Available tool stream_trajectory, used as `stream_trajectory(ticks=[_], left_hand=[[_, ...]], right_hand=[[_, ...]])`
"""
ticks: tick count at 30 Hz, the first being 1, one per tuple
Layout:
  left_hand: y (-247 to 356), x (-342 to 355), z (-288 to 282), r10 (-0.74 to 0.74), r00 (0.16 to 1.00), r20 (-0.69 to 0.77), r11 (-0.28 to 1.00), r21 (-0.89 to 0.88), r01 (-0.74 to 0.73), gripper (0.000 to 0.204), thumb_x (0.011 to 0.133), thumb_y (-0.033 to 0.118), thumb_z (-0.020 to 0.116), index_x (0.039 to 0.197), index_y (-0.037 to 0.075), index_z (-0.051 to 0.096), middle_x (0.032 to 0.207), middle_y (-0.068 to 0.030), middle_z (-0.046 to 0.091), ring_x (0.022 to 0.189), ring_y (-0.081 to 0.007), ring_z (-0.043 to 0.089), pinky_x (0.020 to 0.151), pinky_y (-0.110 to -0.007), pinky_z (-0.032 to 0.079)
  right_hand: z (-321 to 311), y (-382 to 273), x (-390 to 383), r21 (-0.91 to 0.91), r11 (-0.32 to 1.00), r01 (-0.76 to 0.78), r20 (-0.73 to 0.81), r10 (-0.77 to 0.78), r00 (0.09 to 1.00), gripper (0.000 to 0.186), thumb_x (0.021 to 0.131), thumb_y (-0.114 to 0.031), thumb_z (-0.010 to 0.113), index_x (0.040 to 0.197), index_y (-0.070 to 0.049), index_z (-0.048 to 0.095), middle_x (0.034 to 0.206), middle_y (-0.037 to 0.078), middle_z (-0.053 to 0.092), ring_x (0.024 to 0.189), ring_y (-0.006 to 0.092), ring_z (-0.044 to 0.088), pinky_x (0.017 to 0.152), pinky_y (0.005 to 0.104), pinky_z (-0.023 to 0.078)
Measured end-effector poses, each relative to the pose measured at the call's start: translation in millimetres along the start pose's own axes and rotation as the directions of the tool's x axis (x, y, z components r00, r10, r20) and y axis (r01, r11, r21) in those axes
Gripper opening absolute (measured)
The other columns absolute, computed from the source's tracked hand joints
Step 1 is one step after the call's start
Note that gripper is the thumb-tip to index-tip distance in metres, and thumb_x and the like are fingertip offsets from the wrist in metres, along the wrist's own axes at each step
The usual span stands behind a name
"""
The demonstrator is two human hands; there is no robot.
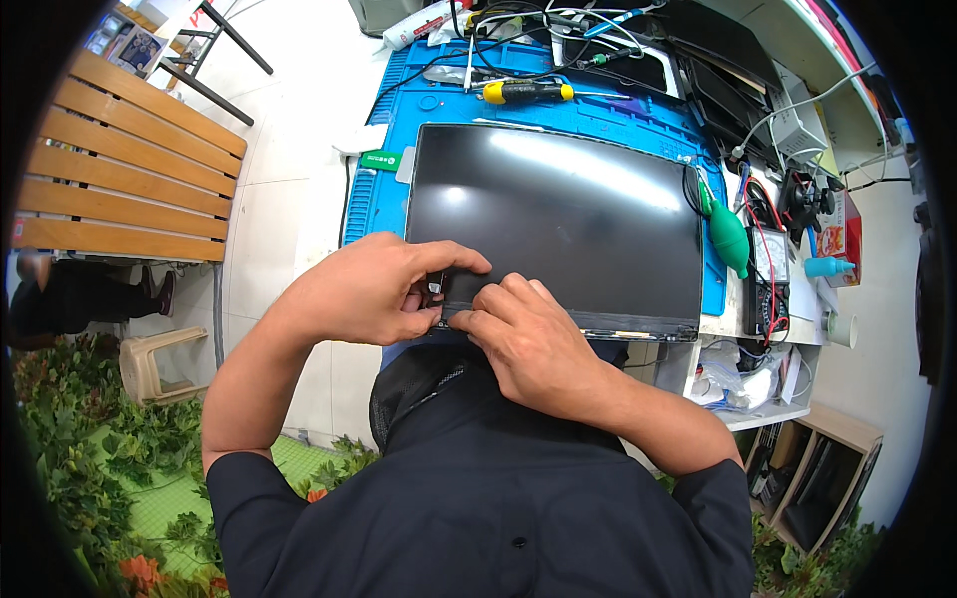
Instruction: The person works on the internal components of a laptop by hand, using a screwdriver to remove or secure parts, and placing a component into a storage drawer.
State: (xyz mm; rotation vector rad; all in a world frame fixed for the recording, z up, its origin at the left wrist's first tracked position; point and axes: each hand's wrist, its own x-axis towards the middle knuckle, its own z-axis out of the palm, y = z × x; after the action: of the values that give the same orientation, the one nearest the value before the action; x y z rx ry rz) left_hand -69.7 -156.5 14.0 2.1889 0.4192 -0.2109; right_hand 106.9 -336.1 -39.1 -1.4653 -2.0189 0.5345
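Note:
A black screen panel (558,224) lies on a blue work mat (379,95). At its lower left corner my left hand (371,291) is closed around the edge, index finger bent over the top and thumb below, by a small part that I cannot make out. My right hand (526,347) has its fingers curled onto the bottom bezel strip (623,331), just right of the left hand's thumb. A green card (381,160) lies left of the panel. A green air blower (729,239) and a yellow-black screwdriver (528,93) sit beside and above it.
A multimeter (770,284), blue bottle (827,266) and cables crowd the right side; tools and dark panels fill the back. A slatted wooden bench (135,159), another person in dark clothes (75,299) and a beige stool (150,364) are at left. A wooden cabinet (827,468) stands lower right.

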Motion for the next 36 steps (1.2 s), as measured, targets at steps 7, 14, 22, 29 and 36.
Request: stream_trajectory(ticks=[7, 14, 22, 29, 36], left_hand=[[-3, -7, -2, 0.006, 1.0, -0.028, 0.997, -0.078, -0.008, 0.063, 0.082, 0.004, 0.077, 0.144, 0.012, 0.068, 0.078, -0.0118, 0.074, 0.069, -0.0281, 0.075, 0.068, -0.039, 0.059], [-7, -9, 0, -0.027, 0.999, -0.033, 0.996, -0.087, 0.024, 0.071, 0.081, 0.001, 0.077, 0.15, 0.012, 0.062, 0.088, -0.0131, 0.077, 0.073, -0.0267, 0.077, 0.07, -0.036, 0.061], [-4, -7, -4, -0.036, 0.999, -0.005, 0.998, -0.058, 0.036, 0.077, 0.081, 0.0, 0.077, 0.155, 0.014, 0.059, 0.089, -0.0117, 0.078, 0.075, -0.0274, 0.077, 0.072, -0.036, 0.062], [1, -3, -6, -0.043, 0.998, 0.054, 0.998, -0.035, 0.045, 0.083, 0.082, 0.003, 0.077, 0.16, 0.016, 0.054, 0.088, -0.0113, 0.077, 0.075, -0.0309, 0.076, 0.071, -0.04, 0.06], [1, 0, -3, -0.009, 0.999, 0.054, 0.997, 0.073, 0.005, 0.082, 0.084, 0.004, 0.076, 0.161, 0.017, 0.052, 0.086, -0.0128, 0.077, 0.076, -0.036, 0.075, 0.071, -0.045, 0.059]], right_hand=[[-1, 0, 1, -0.048, 0.999, 0.026, 0.021, -0.025, 0.999, 0.037, 0.083, 0.002, 0.068, 0.119, 0.001, 0.075, 0.103, 0.011, 0.062, 0.1, 0.0296, 0.055, 0.087, 0.0412, 0.045], [-1, 1, 1, -0.055, 0.996, 0.068, 0.012, -0.067, 0.998, 0.043, 0.08, 0.002, 0.069, 0.122, 0.002, 0.076, 0.103, 0.009, 0.064, 0.098, 0.0277, 0.056, 0.085, 0.0398, 0.044], [-5, 0, 5, -0.044, 0.995, 0.095, 0.046, -0.093, 0.995, 0.045, 0.08, 0.003, 0.068, 0.125, 0.002, 0.074, 0.103, 0.009, 0.064, 0.098, 0.0276, 0.056, 0.084, 0.04, 0.044], [-3, 1, 5, -0.016, 0.998, 0.057, 0.05, -0.057, 0.997, 0.044, 0.082, 0.004, 0.066, 0.125, 0.003, 0.073, 0.106, 0.01, 0.064, 0.099, 0.0283, 0.057, 0.085, 0.0405, 0.044], [-5, 1, 6, -0.03, 0.996, 0.086, 0.062, -0.084, 0.995, 0.045, 0.081, 0.003, 0.067, 0.126, 0.001, 0.074, 0.105, 0.009, 0.064, 0.099, 0.0281, 0.057, 0.086, 0.0402, 0.044]])
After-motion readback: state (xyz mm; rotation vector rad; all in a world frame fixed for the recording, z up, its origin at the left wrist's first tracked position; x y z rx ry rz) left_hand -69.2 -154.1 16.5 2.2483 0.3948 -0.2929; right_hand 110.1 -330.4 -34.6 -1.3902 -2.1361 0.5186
